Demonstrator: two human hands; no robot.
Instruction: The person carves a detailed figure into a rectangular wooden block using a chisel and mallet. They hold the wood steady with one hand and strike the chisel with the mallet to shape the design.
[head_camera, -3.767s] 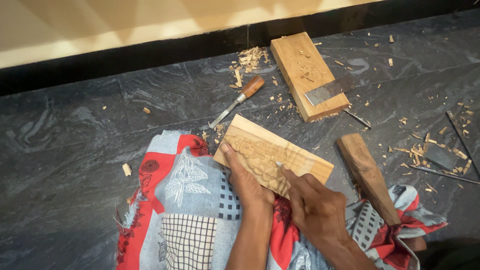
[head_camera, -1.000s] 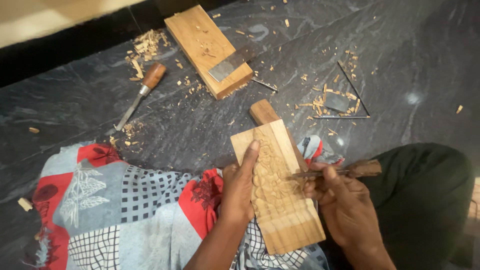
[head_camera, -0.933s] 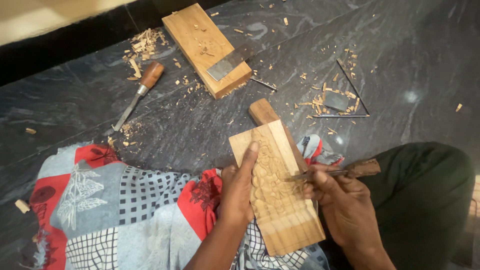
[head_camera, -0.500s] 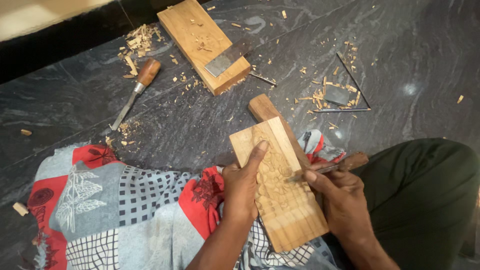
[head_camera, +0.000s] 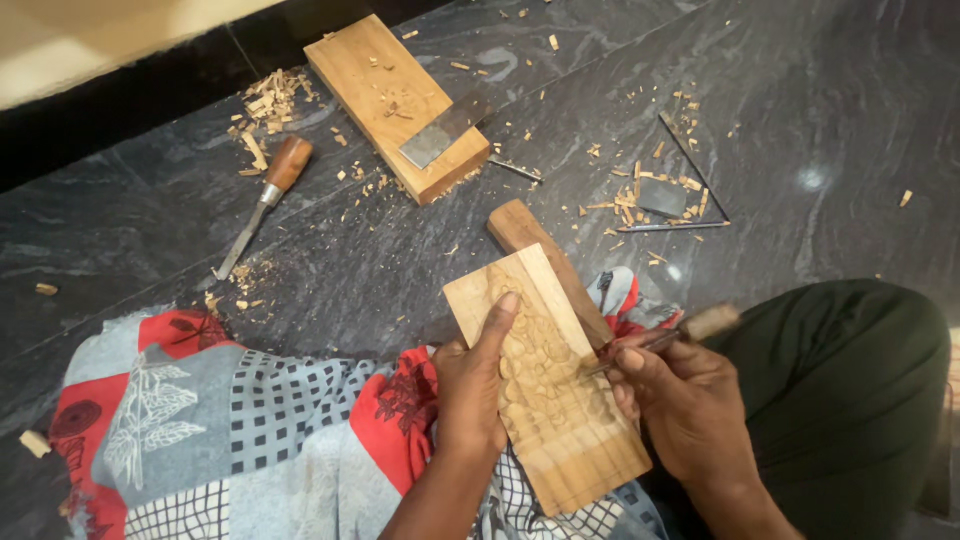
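Head view, looking down at the floor: I see a patterned cloth (head_camera: 230, 420) in red, grey and checks spread at the lower left, with a small wood chip (head_camera: 35, 443) lying just off its left edge. Further up sits a chisel (head_camera: 262, 200) with a rounded wooden handle, alone on the dark stone floor (head_camera: 800, 80), next to a heap of shavings (head_camera: 265, 100). Right of that lies a thick wooden block (head_camera: 385, 90) with a flat metal blade (head_camera: 445, 130) resting across its near end. My left hand (head_camera: 475, 385) presses down on the carved wooden panel (head_camera: 550, 400), fingers stretched flat along its left side, thumb wrapped at the edge; the panel lies tilted on the cloth in front of me, its carved strip running lengthwise. A second, darker piece of wood (head_camera: 545, 260) pokes out from behind the panel, partly hidden by it. My right hand (head_camera: 680, 400) is closed around a thin carving tool (head_camera: 665, 338), tip touching the panel's right edge, its pale handle end jutting out to the right. Beyond, two slim metal rods (head_camera: 690, 165) lie crossing among scattered chips. My dark-trousered knee (head_camera: 850, 400) fills the right. I count two chisel-type tools, three wood pieces.
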